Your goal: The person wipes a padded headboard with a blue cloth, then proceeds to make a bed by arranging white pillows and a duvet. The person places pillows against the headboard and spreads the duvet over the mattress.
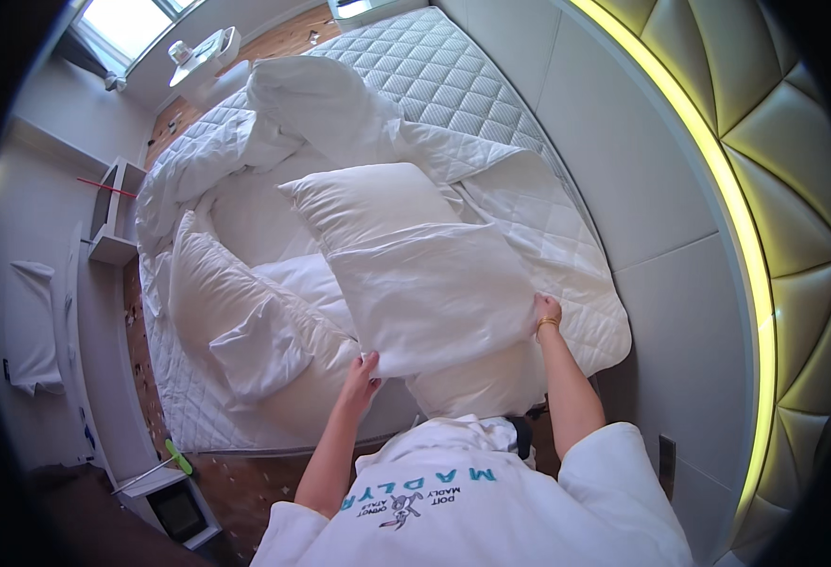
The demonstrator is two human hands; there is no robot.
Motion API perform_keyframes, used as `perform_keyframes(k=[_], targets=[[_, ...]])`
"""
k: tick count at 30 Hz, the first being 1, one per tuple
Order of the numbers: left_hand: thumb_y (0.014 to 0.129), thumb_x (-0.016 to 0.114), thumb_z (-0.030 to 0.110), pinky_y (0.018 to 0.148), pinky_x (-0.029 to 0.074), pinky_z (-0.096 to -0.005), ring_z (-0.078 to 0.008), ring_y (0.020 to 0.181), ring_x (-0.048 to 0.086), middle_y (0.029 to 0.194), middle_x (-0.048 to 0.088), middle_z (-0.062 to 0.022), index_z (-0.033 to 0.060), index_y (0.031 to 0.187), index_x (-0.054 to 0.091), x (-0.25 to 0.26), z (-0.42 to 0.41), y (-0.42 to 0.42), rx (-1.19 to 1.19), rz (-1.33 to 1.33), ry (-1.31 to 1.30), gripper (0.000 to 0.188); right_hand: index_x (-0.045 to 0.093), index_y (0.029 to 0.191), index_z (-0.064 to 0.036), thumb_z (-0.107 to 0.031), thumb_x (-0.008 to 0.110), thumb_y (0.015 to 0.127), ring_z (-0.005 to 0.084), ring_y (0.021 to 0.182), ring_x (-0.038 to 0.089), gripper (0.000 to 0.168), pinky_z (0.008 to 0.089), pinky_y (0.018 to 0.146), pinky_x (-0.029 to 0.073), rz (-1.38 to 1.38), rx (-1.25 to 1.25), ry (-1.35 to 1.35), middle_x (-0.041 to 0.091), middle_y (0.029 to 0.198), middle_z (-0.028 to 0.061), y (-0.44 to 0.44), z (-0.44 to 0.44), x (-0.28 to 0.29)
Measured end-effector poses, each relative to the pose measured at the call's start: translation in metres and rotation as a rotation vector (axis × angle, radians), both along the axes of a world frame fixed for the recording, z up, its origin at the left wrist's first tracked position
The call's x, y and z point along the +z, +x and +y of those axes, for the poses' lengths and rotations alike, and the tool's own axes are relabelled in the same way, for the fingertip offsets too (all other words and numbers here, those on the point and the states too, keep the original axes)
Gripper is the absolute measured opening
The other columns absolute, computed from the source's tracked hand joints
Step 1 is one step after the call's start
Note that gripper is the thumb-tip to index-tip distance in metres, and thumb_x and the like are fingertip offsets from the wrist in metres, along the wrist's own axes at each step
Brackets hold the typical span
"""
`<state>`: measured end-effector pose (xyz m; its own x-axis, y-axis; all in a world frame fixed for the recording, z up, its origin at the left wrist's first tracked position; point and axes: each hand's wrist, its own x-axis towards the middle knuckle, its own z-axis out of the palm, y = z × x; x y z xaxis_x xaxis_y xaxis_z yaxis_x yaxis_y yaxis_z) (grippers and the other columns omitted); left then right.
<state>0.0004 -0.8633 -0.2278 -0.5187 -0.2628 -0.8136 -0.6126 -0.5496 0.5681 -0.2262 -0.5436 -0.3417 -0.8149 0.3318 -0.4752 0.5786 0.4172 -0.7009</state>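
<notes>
A white pillow (380, 195) lies on the bed, its near part inside a white pillowcase (444, 290). My left hand (363, 375) is closed on the pillowcase's near left corner. At the near right corner, my right hand (547, 312), with gold bangles at the wrist, grips the cloth's edge. Beneath the near edge of the case shows another pale pillow (479, 386). To the left rests a further white pillow (224, 305) with a crumpled white cloth (263, 351) on it.
A bunched white duvet (323, 106) covers the far part of the quilted mattress (444, 64). Along the right runs a grey headboard panel (642, 177) with a lit yellow strip. A green-headed tool (179, 457) leans by a small white cabinet (203, 531) at lower left.
</notes>
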Motion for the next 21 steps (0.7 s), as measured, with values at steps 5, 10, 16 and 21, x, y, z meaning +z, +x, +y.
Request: perform_keyframes(k=[5,10,16,21], targets=[[0.078,0.054,0.034,0.064,0.035,-0.0245,-0.0095,0.080,0.044,0.088,0.049,0.0035,0.0161,0.098,0.047,0.009,-0.005,-0.006,0.045,-0.022,0.050,0.027,0.056,0.088,0.001,-0.051,0.056,0.069,0.0235,0.069,0.057,0.055,0.0385,0.058,0.046,-0.442,-0.102,-0.347,0.058,0.083,0.0106,0.004,-0.007,0.001],[0.074,0.059,0.029,0.068,0.038,-0.0293,-0.0132,0.087,0.048,0.098,0.051,-0.0013,0.0132,0.107,0.046,0.043,-0.012,-0.025,0.010,0.017,-0.008,0.038,0.052,0.100,-0.004,-0.040,0.061,0.070,0.0199,0.073,0.058,0.048,0.0360,0.060,0.049,-0.526,0.065,-0.634,0.058,0.087,0.0080,0.000,0.008,0.037],[0.073,0.059,0.024,0.068,0.045,-0.0298,-0.0161,0.081,0.054,0.092,0.054,-0.0067,0.0029,0.108,0.044,0.109,-0.013,-0.007,0.161,0.297,-0.075,0.043,0.044,0.109,-0.004,-0.015,0.059,0.074,0.0188,0.082,0.055,0.039,0.0317,0.071,0.047,-0.231,0.065,-1.066,0.055,0.096,0.0072,0.021,0.008,0.111],[0.074,0.057,0.023,0.067,0.045,-0.0299,-0.0154,0.079,0.054,0.090,0.054,-0.0060,0.0026,0.105,0.046,0.078,-0.010,0.051,0.133,0.109,-0.088,0.039,0.043,0.110,-0.002,-0.018,0.061,0.071,0.0202,0.084,0.054,0.045,0.0333,0.068,0.045,-0.250,0.143,-0.648,0.053,0.098,0.0094,0.065,0.023,0.068]])
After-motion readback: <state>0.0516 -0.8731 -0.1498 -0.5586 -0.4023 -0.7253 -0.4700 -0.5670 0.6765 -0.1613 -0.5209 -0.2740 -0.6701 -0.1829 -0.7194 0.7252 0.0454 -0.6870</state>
